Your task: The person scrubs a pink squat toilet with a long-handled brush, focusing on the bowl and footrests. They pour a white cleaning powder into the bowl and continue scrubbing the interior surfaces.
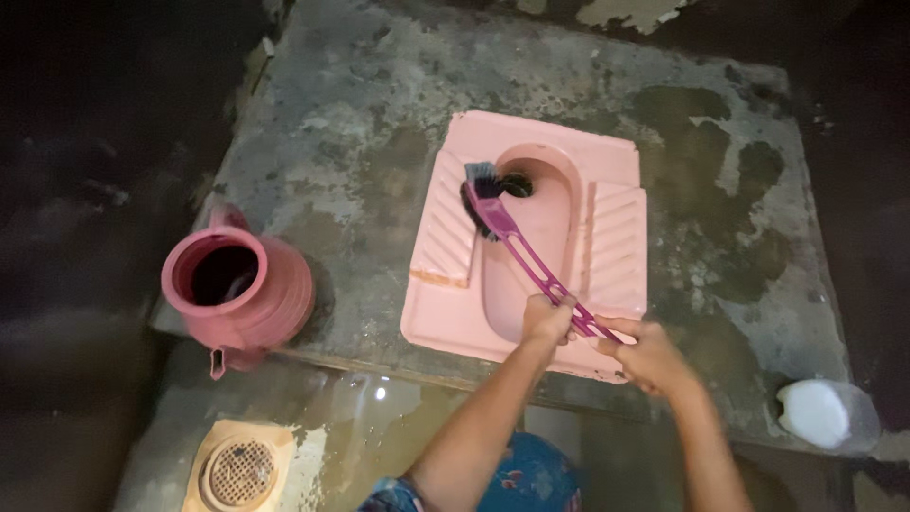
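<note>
A purple toilet brush (pixel 517 242) is gripped by its handle end in both the left hand (pixel 548 319) and right hand (pixel 646 355), closed around it. Its bristled head is pressed against the pink squat pan (pixel 607 171), near the drain hole; it is judged light, stiff, possibly slippery when wet

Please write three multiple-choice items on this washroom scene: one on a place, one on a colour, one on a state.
1. Where do the bristles of the brush rest?
A. on the pan's left footrest edge, beside the drain hole
B. inside the jug
C. on the floor drain

2. What colour is the squat toilet pan?
A. white
B. pink
C. blue

3. How is the brush handle held?
A. by the left hand alone
B. by no hand
C. by both hands

Answers: 1 A, the dark bristles lie by the hole; 2 B, the pan is pink like the jug; 3 C, left hand and right hand both close on it.
</note>
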